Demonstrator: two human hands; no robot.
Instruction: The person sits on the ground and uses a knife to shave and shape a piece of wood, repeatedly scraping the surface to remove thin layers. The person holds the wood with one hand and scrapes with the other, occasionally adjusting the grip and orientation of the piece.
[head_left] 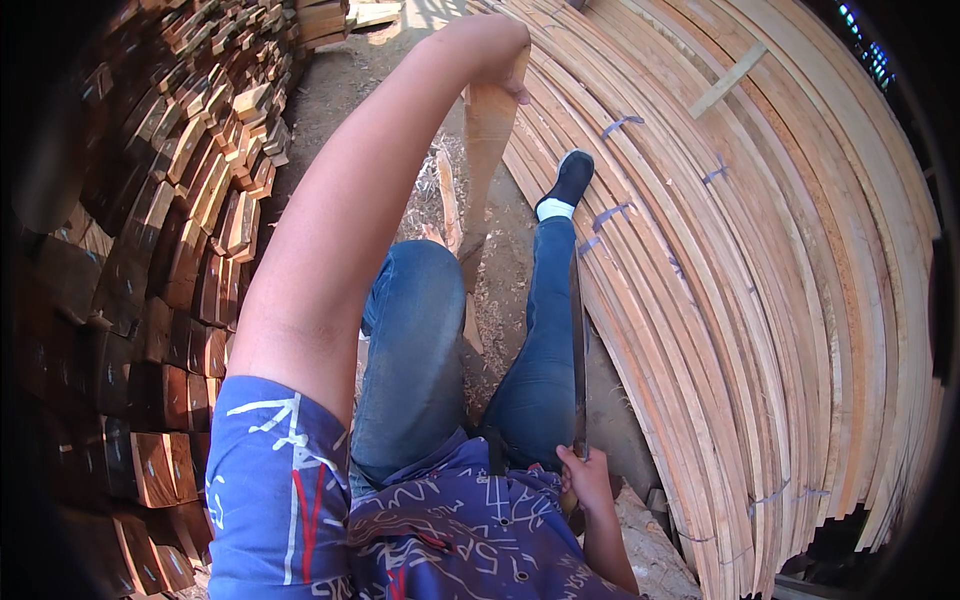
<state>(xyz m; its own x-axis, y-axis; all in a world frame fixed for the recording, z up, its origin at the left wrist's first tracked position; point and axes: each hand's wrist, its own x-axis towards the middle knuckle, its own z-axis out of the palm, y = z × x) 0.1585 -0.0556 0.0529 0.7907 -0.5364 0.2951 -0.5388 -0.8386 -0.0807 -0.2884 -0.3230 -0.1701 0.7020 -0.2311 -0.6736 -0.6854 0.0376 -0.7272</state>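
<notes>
My left arm reaches far forward. At its end my left hand (505, 65) is closed on the upper end of a wooden board (489, 135), which stands upright in front of my bent left knee. Low on the right, beside my thigh, my right hand (588, 478) is wrapped round the handle of what looks like a machete (579, 370). Its long, thin, dark blade is seen nearly edge-on and points forward along my right leg, apart from the board. Part of the handle is hidden by the fingers.
Long planks (720, 260), bound with bluish straps, form a big stack on the right; my right foot (572, 178) rests against its edge. Cut timber (190, 250) is piled along the left. Wood shavings and a split offcut (447, 200) lie on the dirt ground.
</notes>
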